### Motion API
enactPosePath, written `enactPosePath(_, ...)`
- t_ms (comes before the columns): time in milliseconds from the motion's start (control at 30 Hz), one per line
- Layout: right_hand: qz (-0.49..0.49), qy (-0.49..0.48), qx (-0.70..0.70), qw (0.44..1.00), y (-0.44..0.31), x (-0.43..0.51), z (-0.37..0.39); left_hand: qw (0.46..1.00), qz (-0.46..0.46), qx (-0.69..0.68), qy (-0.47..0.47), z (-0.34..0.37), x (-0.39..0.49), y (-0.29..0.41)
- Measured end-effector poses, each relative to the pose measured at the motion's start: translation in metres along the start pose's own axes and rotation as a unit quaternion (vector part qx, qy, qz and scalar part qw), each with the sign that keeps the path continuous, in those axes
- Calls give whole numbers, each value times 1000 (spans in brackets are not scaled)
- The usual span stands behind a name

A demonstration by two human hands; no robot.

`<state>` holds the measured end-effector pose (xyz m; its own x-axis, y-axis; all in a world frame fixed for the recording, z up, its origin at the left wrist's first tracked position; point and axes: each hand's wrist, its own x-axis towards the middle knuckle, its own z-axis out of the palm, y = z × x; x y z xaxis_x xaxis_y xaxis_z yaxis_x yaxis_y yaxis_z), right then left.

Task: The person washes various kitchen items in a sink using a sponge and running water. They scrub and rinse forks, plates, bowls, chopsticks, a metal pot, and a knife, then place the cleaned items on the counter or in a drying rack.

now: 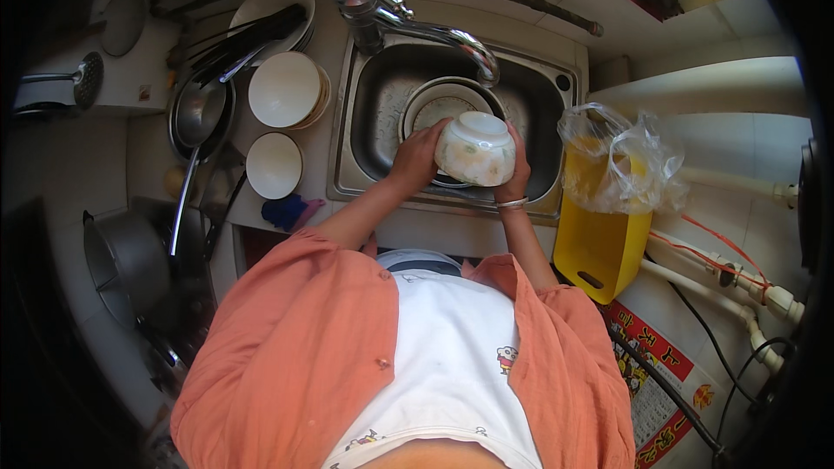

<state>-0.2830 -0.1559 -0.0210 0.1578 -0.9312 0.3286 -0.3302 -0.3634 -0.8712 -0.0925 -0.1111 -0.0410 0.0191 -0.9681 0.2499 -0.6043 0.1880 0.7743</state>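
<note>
Between my two hands a white ceramic bowl with a faint floral pattern is tipped so its foot ring faces up. My left hand grips its left side, and my right hand grips the right side, the fingers partly hidden behind the bowl. A bangle circles my right wrist. Below, in the stainless steel sink, rests a round basin or pot holding a patterned dish, partly covered by the bowl. The chrome faucet curves over the sink, its spout just above the bowl.
Stacked white bowls and a single bowl stand left of the sink, near a dark blue cloth. Behind them, plates carry black chopsticks. A steel ladle lies further left. At right stands a yellow container with a plastic bag.
</note>
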Motion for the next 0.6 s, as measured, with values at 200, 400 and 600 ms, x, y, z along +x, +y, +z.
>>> enactPosePath(200,249,-105,21,963,61,-18,-5,969,-224,-36,-97,16,-2,0)
enactPosePath(400,427,-209,120,872,65,-31,-2,882,-386,-149,-226,12,-11,-24)
enactPosePath(600,391,-257,303,830,-3,0,-2,897,-342,-275,-57,-90,-23,23)
